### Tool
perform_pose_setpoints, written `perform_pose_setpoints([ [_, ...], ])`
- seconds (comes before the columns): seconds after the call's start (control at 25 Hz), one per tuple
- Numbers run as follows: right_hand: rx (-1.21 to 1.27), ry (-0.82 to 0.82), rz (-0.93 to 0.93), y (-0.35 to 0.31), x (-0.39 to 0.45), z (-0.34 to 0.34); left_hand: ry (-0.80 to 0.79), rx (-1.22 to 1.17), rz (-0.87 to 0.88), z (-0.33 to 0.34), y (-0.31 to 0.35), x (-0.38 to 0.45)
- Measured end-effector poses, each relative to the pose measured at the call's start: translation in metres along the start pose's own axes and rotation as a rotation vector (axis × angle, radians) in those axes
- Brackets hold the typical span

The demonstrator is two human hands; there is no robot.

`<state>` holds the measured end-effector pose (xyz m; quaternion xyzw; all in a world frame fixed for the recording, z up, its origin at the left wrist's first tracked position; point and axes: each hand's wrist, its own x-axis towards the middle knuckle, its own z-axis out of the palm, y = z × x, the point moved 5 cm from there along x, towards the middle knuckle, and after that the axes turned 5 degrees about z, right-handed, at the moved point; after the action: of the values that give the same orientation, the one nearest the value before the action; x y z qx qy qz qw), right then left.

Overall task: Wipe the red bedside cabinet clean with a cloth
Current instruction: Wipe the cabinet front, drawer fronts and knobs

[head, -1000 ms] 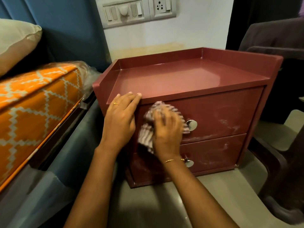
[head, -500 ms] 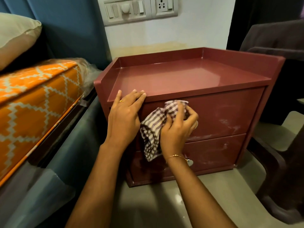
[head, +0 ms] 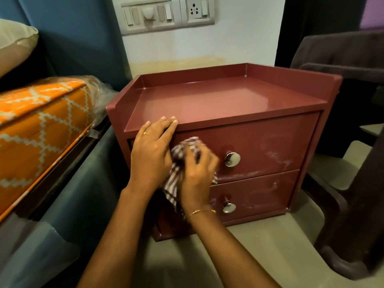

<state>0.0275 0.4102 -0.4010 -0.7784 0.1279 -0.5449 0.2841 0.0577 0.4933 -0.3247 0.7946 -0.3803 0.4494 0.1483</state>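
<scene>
The red bedside cabinet (head: 259, 104) stands on the floor with two drawers, each with a round metal knob. White dusty smears mark the right side of both drawer fronts. My left hand (head: 152, 148) rests flat on the front left edge of the top, fingers straight. My right hand (head: 197, 175) presses a checked cloth (head: 176, 183) against the left part of the upper drawer front, fingers spread over the bunched cloth, just left of the upper knob (head: 232, 159). The lower knob (head: 229, 206) shows beside my right wrist.
A bed with an orange patterned mattress (head: 41, 125) and a pillow (head: 14, 42) lies at the left. A dark chair (head: 353, 183) stands close on the right. A switch panel (head: 166, 13) is on the wall behind the cabinet.
My right hand with the cloth has moved back left and down off the upper knob, which now shows. My left hand stays on the top edge.
</scene>
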Motion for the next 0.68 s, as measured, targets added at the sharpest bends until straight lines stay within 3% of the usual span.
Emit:
perform_pose_setpoints([
  [0.08,-0.030,-0.153,-0.196,-0.011,-0.019,0.017,0.017,0.001,0.003,0.000,-0.002,0.001],
  [0.16,-0.113,-0.149,-0.278,0.015,-0.033,0.015,-0.004,0.004,0.019,-0.001,-0.004,0.001],
  [0.32,-0.067,0.019,0.088,0.066,-0.034,-0.012,-0.040,-0.007,0.041,0.000,-0.005,0.002],
  [0.4,-0.033,0.035,0.096,0.046,-0.029,-0.006,-0.039,-0.013,0.029,0.001,-0.006,0.000],
  [0.56,-0.112,-0.173,-0.347,0.012,-0.054,0.022,-0.051,-0.003,0.035,0.003,-0.005,0.000],
  [0.6,-0.106,-0.194,-0.355,0.024,-0.056,0.019,-0.059,0.003,0.043,0.002,-0.005,0.000],
  [0.68,-0.050,-0.140,-0.065,0.062,-0.047,0.000,-0.067,0.015,0.053,0.002,-0.003,0.000],
])
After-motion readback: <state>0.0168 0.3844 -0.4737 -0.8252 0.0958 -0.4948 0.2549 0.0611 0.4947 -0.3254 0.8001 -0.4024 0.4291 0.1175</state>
